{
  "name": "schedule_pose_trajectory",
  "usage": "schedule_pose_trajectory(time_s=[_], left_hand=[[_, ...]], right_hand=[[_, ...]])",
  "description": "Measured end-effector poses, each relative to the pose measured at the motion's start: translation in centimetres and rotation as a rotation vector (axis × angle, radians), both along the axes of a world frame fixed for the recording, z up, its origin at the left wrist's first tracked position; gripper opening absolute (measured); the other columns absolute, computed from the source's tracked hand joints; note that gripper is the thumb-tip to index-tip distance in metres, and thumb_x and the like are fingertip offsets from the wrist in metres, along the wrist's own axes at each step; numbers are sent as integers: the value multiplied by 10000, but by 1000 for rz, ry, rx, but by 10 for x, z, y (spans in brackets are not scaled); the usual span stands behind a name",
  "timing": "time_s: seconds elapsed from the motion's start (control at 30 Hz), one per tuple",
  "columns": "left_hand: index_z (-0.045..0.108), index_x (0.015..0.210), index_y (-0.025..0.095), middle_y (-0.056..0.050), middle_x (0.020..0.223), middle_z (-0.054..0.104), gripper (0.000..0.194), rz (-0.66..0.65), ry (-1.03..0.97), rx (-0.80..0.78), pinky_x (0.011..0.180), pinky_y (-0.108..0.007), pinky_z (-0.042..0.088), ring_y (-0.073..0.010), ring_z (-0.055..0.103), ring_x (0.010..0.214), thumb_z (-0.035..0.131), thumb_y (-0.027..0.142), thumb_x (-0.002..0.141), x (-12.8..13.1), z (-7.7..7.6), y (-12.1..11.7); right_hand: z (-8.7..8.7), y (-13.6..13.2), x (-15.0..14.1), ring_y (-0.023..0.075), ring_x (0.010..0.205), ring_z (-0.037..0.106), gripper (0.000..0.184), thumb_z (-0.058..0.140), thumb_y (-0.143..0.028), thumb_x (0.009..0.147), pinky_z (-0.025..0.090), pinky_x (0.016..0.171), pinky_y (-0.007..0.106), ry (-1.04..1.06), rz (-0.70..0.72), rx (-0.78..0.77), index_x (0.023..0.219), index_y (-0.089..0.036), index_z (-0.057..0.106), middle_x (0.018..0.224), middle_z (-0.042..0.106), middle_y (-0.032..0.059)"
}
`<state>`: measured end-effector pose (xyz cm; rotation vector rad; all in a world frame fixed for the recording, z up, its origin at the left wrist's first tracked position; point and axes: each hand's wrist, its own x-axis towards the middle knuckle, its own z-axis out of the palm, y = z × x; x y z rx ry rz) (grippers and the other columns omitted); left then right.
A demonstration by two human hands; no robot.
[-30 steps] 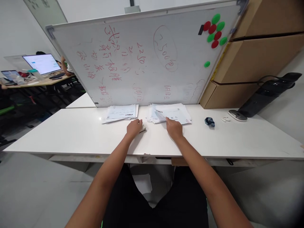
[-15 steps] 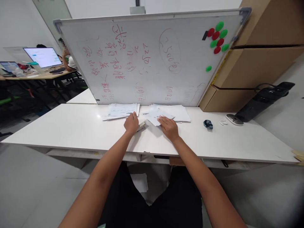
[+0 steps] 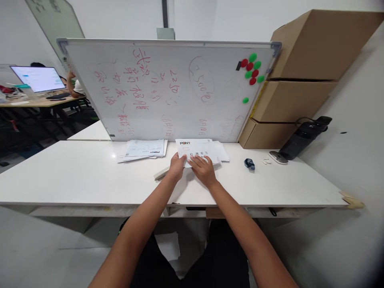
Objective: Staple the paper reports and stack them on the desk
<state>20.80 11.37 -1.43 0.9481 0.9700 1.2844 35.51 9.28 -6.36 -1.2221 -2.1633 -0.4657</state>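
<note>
A printed paper sheet [image 3: 196,150] with a PONY heading lies on the right-hand paper stack [image 3: 221,151], close to the whiteboard. My left hand [image 3: 177,166] grips its lower left corner, thumb on top and the other fingers partly hidden. My right hand [image 3: 204,171] rests on the sheet's lower part with the fingers spread over it. Just left of my left wrist lies a long, pale stapler-like object [image 3: 161,174]. Farther left is another paper stack [image 3: 144,149], its top sheet also marked PONY.
A whiteboard [image 3: 168,92] with red writing and round magnets stands along the back of the white desk [image 3: 75,172]. On the right are cardboard boxes [image 3: 297,100], a dark bottle [image 3: 303,138], a mouse [image 3: 278,157], and a small blue item [image 3: 249,164]. A person sits at a far-left desk.
My left hand has moved from beside the left stack to the sheet's left corner. The sheet now lies straighter, its heading showing. The camera view has shifted, too.
</note>
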Motion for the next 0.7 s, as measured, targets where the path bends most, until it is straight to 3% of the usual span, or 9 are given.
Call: schedule_pose_trajectory(time_s=[0.1,0.2,0.3,0.37,0.47,0.53,0.6,0.7], left_hand=[[587,1099,178,-102,1065,703,452,-66,-1,113,807,-396,527,-241,669,927,700,398,721,-12,-8,6],[603,1090,174,-110,1093,696,461,-103,36,204,861,-401,512,-247,653,986,710,430,722,-30,-17,8],[630,1054,174,-109,1095,694,437,-91,154,237,892,-391,496,-244,644,1006,730,423,709,-44,-24,8],[638,1042,176,-108,1086,696,419,-80,236,246,886,-386,494,-244,645,999,735,405,705,-47,-28,8],[613,1088,188,-105,1119,682,415,-59,338,278,884,-380,490,-241,636,1014,711,387,737,-47,-32,7],[595,1110,197,-100,1146,669,376,-26,420,310,893,-377,481,-237,621,1035,632,419,809,-46,-34,5],[603,1075,196,-96,1134,668,337,24,491,333,893,-366,470,-229,607,1038,502,459,891,-45,-36,3],[628,1001,195,-77,1057,687,374,47,498,311,843,-328,477,-213,613,980,410,489,926,-46,-37,1]], right_hand=[[-2,5,1,228,1339,407,410,442,-413,944,151,1134,496,92,-45,18,1324,-280,518,1392,527,81],[-5,15,8,273,1420,252,586,469,-488,907,118,1129,559,423,-235,43,1430,-243,374,1506,356,137],[-7,25,20,273,1425,236,814,491,-531,872,254,1097,535,906,-296,-69,1513,-212,105,1557,203,180],[-7,28,28,238,1341,398,825,477,-516,879,381,1035,462,1175,-174,-213,1511,-215,40,1514,302,183],[-4,24,34,209,1118,586,627,520,-477,859,466,941,388,1307,-7,-362,1397,-201,357,1298,570,136],[-1,18,34,215,1007,620,446,575,-453,817,480,903,384,1276,-55,-358,1167,-179,558,1134,658,112],[0,13,33,221,950,625,337,593,-426,794,485,881,395,1233,-149,-323,1018,-175,603,1044,683,101],[-1,14,31,213,948,632,349,625,-388,756,495,864,393,1301,-164,-285,1031,-178,574,1057,681,100]])
